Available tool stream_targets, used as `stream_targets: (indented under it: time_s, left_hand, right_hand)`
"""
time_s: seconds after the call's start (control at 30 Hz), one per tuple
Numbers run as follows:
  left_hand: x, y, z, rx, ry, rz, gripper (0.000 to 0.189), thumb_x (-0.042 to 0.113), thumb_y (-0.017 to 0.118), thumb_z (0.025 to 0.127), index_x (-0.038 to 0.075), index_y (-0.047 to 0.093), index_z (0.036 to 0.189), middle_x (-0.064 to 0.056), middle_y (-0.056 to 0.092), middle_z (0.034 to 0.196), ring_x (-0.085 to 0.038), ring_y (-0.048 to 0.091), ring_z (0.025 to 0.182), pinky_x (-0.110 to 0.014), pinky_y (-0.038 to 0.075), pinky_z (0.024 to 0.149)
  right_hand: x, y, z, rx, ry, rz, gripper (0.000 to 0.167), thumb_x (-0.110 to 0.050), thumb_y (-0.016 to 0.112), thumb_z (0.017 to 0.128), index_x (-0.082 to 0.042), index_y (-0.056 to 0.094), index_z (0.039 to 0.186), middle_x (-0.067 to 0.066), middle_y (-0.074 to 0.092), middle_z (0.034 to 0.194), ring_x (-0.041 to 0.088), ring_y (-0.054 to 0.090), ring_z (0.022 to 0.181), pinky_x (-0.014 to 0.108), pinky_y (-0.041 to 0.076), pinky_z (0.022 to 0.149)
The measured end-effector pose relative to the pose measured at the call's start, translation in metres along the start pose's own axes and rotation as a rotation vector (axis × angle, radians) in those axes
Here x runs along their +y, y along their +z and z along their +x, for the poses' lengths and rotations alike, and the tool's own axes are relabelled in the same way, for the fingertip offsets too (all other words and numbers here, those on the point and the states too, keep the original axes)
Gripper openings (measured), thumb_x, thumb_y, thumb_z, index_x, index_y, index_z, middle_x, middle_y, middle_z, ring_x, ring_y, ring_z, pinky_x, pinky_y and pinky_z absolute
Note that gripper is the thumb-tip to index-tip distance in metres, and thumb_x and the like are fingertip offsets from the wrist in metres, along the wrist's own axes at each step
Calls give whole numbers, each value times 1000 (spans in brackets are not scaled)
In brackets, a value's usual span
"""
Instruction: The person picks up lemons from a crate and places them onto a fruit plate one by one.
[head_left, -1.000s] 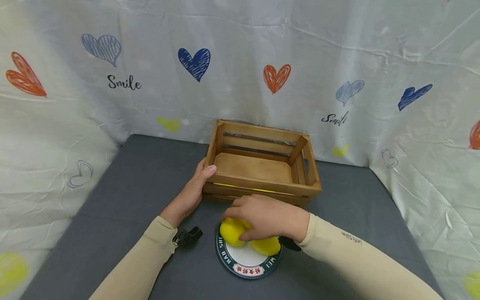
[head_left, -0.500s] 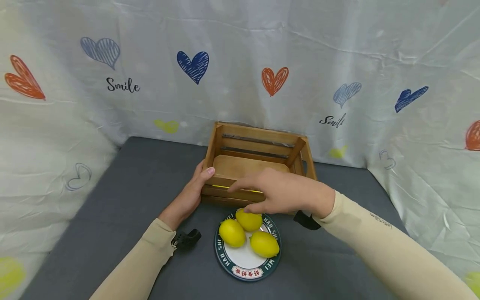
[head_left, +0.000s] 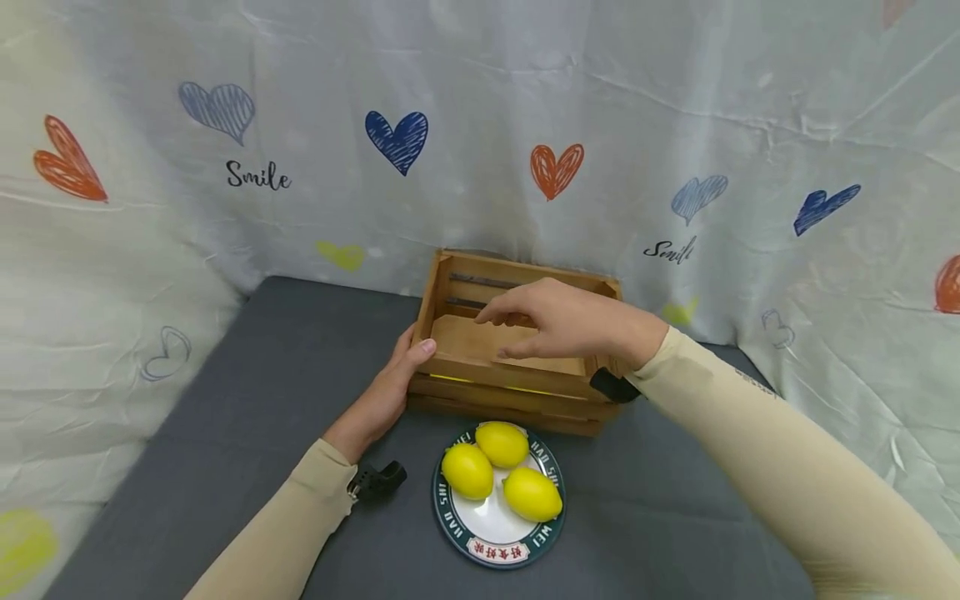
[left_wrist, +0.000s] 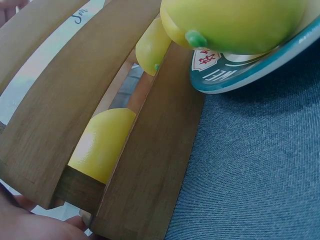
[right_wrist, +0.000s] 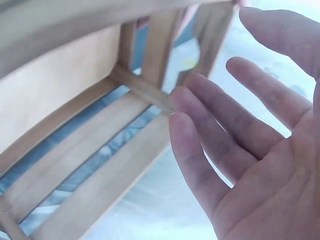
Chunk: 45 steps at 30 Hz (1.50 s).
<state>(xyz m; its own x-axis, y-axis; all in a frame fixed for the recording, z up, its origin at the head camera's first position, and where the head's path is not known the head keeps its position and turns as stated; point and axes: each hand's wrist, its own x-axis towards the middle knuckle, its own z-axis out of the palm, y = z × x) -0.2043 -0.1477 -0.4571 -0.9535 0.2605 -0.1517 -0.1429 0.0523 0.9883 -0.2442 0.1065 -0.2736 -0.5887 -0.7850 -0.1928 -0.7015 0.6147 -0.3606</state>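
Okay, left grip [head_left: 382, 392] held the crate [head_left: 517, 402] by its left end; right grip [head_left: 566, 319] hung loose, empty over it. Three lemons [head_left: 532, 495] sat on the plate [head_left: 459, 533] in front. Firm bracing, high reach seemed best.

The crate [head_left: 487, 396] at your left hand [head_left: 381, 392] is brown wood. Nearer you than your hands, 3 yellow lemons [head_left: 532, 495] sit on a white plate [head_left: 491, 521], its dark green rim [head_left: 457, 540] lettered in white and red. You wear beige sleeves [head_left: 300, 492] and black straps [head_left: 378, 481]. Beyond your right hand [head_left: 570, 321], the whitish curtain [head_left: 480, 83] shows blue, orange and yellow hearts [head_left: 557, 172]; the table [head_left: 300, 358] is dark grey.
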Motion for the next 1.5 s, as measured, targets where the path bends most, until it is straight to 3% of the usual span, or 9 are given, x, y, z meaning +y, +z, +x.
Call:
stream_targets:
  time_s: [0.2, 0.57, 0.87, 1.17, 1.5]
  left_hand:
    - [-4, 1, -2, -7, 8, -23, 95, 60, 47, 104, 28, -8, 174, -8, -11, 182, -36, 2, 166, -67, -1, 132]
    - [-5, -1, -7, -8, 1, -22, 94, 61, 47, 103, 30, -5, 174, -10, -6, 182, -37, 7, 165, -68, 6, 132]
    - [-4, 1, -3, -29, 17, -38, 92, 63, 48, 103, 32, -2, 174, -8, -2, 181, -37, 13, 163, -67, 11, 132]
    - [-5, 1, -3, -35, 21, -26, 90, 64, 46, 103, 34, -2, 174, -8, -1, 182, -37, 15, 164, -71, 8, 131]
    - [-5, -5, -4, -30, 24, -1, 90, 65, 44, 105, 33, -3, 174, -6, -5, 182, -35, 6, 168, -73, 4, 130]
  right_hand:
    - [16, 5, 17, -23, 56, 17, 48, -36, 76, 102, -22, 67, 147, -4, 70, 142, 17, 68, 124, 44, 57, 109]
    - [39, 18, 51, -101, 119, 64, 52, -40, 74, 102, -24, 63, 151, -3, 68, 144, 24, 66, 127, 47, 55, 110]
    - [49, 31, 87, -203, 77, -3, 52, -33, 70, 104, -20, 61, 154, 9, 69, 145, 26, 68, 127, 47, 57, 108]
    - [45, 49, 113, -357, 109, -6, 57, -32, 70, 106, -20, 55, 159, 8, 66, 148, 26, 66, 131, 46, 54, 113]
    - [37, 55, 128, -431, 91, 10, 58, -13, 58, 103, -17, 52, 161, 9, 64, 151, 26, 65, 133, 42, 56, 107]
